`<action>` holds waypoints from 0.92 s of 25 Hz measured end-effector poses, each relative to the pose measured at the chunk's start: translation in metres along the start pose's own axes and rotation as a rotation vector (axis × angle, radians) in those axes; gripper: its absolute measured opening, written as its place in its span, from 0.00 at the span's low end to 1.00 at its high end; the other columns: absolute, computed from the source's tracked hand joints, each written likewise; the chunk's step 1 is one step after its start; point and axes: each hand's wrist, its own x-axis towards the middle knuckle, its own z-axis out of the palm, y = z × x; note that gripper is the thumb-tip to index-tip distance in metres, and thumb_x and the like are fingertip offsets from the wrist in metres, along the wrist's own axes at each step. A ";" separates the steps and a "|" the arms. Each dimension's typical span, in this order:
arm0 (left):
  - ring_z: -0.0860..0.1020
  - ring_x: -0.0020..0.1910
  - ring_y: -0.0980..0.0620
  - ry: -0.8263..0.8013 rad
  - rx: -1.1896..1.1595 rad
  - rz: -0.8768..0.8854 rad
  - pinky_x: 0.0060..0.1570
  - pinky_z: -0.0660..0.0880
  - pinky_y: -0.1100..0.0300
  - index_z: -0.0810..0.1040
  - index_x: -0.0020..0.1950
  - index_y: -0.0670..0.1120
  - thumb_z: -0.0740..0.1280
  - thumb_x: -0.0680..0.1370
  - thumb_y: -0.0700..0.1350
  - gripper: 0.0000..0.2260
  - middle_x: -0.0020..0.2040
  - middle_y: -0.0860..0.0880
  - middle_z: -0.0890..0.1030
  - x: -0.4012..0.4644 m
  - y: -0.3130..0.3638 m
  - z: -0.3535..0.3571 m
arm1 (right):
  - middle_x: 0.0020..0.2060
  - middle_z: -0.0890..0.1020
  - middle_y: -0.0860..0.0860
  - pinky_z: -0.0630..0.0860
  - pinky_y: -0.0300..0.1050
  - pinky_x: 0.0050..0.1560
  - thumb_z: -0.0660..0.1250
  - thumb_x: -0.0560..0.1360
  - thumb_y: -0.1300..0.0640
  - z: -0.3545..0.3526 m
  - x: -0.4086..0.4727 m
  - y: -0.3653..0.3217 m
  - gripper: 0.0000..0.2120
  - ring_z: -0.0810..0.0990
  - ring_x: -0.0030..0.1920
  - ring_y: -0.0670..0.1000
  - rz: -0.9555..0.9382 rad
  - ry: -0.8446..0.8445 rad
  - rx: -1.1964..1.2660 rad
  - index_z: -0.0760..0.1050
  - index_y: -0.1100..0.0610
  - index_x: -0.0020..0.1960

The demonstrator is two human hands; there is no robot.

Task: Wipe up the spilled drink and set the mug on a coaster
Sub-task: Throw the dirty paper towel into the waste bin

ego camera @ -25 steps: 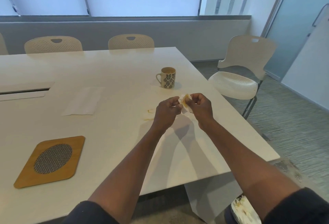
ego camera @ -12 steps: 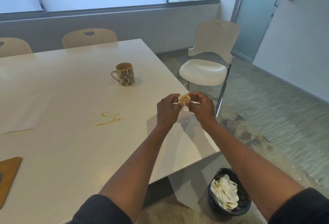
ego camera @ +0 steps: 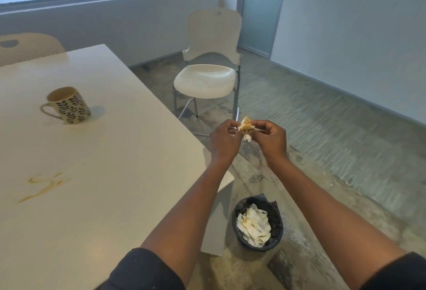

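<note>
A crumpled, brown-stained tissue (ego camera: 245, 126) is pinched between my left hand (ego camera: 224, 138) and my right hand (ego camera: 272, 138), held in the air past the table's right edge. The leaf-patterned mug (ego camera: 67, 105) stands upright on the white table (ego camera: 119, 174) at the left, handle pointing left. Thin streaks of spilled drink (ego camera: 43, 184) lie on the tabletop near the left edge of the view. No coaster is in view.
A black bin (ego camera: 274, 220) holding several crumpled tissues sits on the floor below my hands, beside the table's corner. A white perforated chair (ego camera: 207, 77) stands beyond the table's right side. Another chair back (ego camera: 30, 46) shows at the far left.
The view has swung right: the wooden coaster and flat tissue have left the frame and the bin is now in full view. My hands, still holding the tissue, have moved beyond the table edge.
</note>
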 end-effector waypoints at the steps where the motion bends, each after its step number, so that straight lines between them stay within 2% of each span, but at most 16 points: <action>1: 0.83 0.38 0.60 -0.031 0.005 -0.004 0.43 0.82 0.54 0.82 0.45 0.54 0.74 0.71 0.45 0.06 0.38 0.55 0.85 -0.001 0.003 0.018 | 0.42 0.87 0.48 0.83 0.47 0.44 0.77 0.68 0.59 -0.016 0.003 0.007 0.09 0.86 0.44 0.49 0.008 0.032 -0.004 0.85 0.53 0.48; 6: 0.83 0.39 0.55 -0.228 0.017 -0.123 0.42 0.82 0.52 0.83 0.50 0.51 0.69 0.74 0.40 0.08 0.40 0.52 0.85 -0.006 -0.003 0.102 | 0.44 0.87 0.50 0.83 0.50 0.47 0.75 0.70 0.63 -0.088 0.016 0.058 0.09 0.86 0.45 0.50 0.101 0.141 -0.070 0.84 0.54 0.49; 10: 0.81 0.48 0.53 -0.358 0.156 -0.141 0.40 0.73 0.63 0.82 0.55 0.48 0.64 0.78 0.38 0.11 0.51 0.49 0.84 -0.012 -0.028 0.155 | 0.43 0.86 0.46 0.83 0.49 0.44 0.74 0.70 0.61 -0.128 0.022 0.104 0.09 0.85 0.43 0.45 0.169 0.195 -0.211 0.84 0.52 0.49; 12: 0.81 0.52 0.49 -0.435 0.279 -0.166 0.43 0.73 0.61 0.81 0.59 0.48 0.64 0.78 0.37 0.13 0.55 0.47 0.83 -0.014 -0.046 0.170 | 0.41 0.86 0.46 0.82 0.45 0.39 0.72 0.70 0.61 -0.139 0.021 0.131 0.08 0.84 0.39 0.41 0.205 0.170 -0.299 0.84 0.51 0.48; 14: 0.81 0.55 0.45 -0.585 0.498 -0.177 0.48 0.77 0.56 0.78 0.63 0.47 0.65 0.76 0.36 0.17 0.58 0.44 0.81 -0.015 -0.069 0.179 | 0.41 0.86 0.46 0.78 0.34 0.35 0.71 0.71 0.61 -0.147 0.016 0.162 0.08 0.82 0.39 0.38 0.239 0.119 -0.416 0.83 0.51 0.47; 15: 0.80 0.55 0.43 -0.666 0.612 -0.185 0.50 0.79 0.53 0.77 0.65 0.47 0.65 0.76 0.36 0.18 0.59 0.43 0.80 -0.017 -0.083 0.183 | 0.42 0.85 0.47 0.76 0.32 0.35 0.71 0.71 0.61 -0.150 0.012 0.181 0.08 0.82 0.39 0.39 0.265 0.096 -0.465 0.83 0.52 0.47; 19: 0.80 0.53 0.42 -0.833 0.825 -0.241 0.52 0.80 0.49 0.76 0.64 0.44 0.64 0.78 0.38 0.15 0.59 0.41 0.79 -0.028 -0.132 0.190 | 0.44 0.85 0.53 0.77 0.42 0.41 0.70 0.71 0.65 -0.149 -0.004 0.244 0.08 0.82 0.42 0.50 0.344 0.030 -0.624 0.83 0.57 0.48; 21: 0.79 0.49 0.43 -0.861 0.865 -0.243 0.48 0.80 0.51 0.76 0.61 0.44 0.63 0.77 0.38 0.13 0.55 0.42 0.80 -0.026 -0.151 0.192 | 0.45 0.84 0.54 0.79 0.46 0.44 0.70 0.71 0.66 -0.143 -0.006 0.268 0.08 0.82 0.43 0.53 0.384 -0.011 -0.660 0.83 0.58 0.48; 23: 0.77 0.45 0.45 -0.863 0.885 -0.246 0.42 0.75 0.54 0.77 0.61 0.45 0.63 0.77 0.38 0.14 0.54 0.44 0.80 -0.024 -0.161 0.192 | 0.46 0.84 0.54 0.78 0.45 0.45 0.70 0.71 0.67 -0.138 -0.008 0.283 0.08 0.82 0.45 0.54 0.425 -0.056 -0.691 0.83 0.58 0.48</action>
